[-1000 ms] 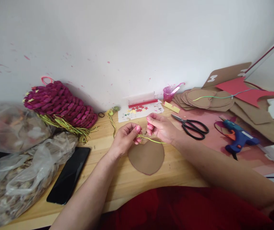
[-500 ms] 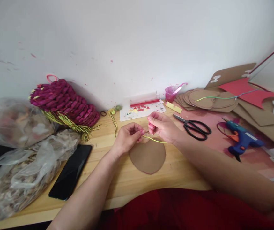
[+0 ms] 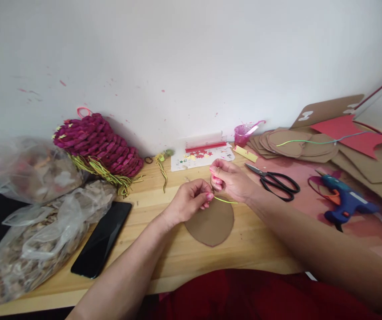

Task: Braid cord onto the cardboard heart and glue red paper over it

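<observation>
My left hand [image 3: 191, 201] and my right hand [image 3: 231, 180] meet above the wooden table [image 3: 164, 249], fingertips pinched together on a thin yellow-green string [image 3: 226, 201]. A short length of it pokes out to the right under my right hand. Right below them a brown egg-shaped cardboard cut-out [image 3: 211, 224] lies flat on the table. Both hands hover just above its far edge.
Black scissors [image 3: 275, 181] and a blue glue gun [image 3: 346, 201] lie to the right, before stacked brown and red cardboard shapes [image 3: 314, 144]. A black phone [image 3: 102, 239], plastic bags [image 3: 40, 231] and a magenta woven piece [image 3: 100, 144] sit left. A star sticker sheet [image 3: 202, 158] and pink cup [image 3: 242, 133] stand by the wall.
Both hands stay pinched on the string and have drawn closer together; less string shows between them. The camera has shifted slightly, moving everything a little right in view.
</observation>
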The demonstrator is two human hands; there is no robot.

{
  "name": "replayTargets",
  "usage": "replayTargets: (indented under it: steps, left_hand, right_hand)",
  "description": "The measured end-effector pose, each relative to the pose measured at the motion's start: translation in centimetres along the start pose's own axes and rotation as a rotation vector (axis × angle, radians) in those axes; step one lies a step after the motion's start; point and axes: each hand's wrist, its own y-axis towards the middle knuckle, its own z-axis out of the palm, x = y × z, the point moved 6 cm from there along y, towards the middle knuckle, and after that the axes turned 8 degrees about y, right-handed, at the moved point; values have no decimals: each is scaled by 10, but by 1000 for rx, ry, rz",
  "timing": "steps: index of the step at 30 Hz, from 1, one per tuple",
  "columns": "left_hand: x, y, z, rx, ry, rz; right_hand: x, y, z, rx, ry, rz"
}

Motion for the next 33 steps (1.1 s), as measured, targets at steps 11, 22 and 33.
replayTargets:
  steps: [11, 22, 33]
  left_hand:
    - [-2, 3, -9, -64, -92, 9]
    - [0, 1, -24, -367, 192, 141]
    - [-4, 0, -27, -367, 268, 49]
  right_hand:
    - [9, -1, -3, -48, 35, -43]
    - [12, -4, 1, -97, 136, -74]
    - [12, -3, -2, -75, 34, -127]
